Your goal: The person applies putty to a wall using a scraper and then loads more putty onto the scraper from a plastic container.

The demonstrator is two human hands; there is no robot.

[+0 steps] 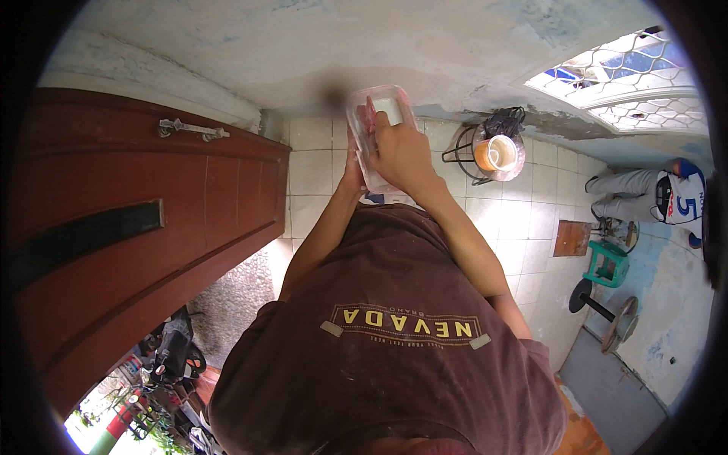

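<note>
A clear plastic tub (pixel 403 107) with pinkish edges and a white inside is held up in front of me. My left hand (pixel 352 168) grips its left side, fingers mostly behind it. My right hand (pixel 396 155) reaches into the tub with fingers curled, beside a narrow reddish piece (pixel 370 115); what the fingers hold is hidden. To the right, a stool (pixel 514 163) bears an orange-and-white cup (pixel 497 155) and a dark bundle (pixel 503 121).
A brown door (pixel 114 227) stands left, a motorcycle (pixel 174 349) beyond it. At right are a person (pixel 644 197) in grey trousers, a green plastic stool (pixel 607 265), a black pedestal table (pixel 603 311) and a window grille (pixel 622 76). A pale wall (pixel 425 45) lies ahead, above floor tiles (pixel 516 235).
</note>
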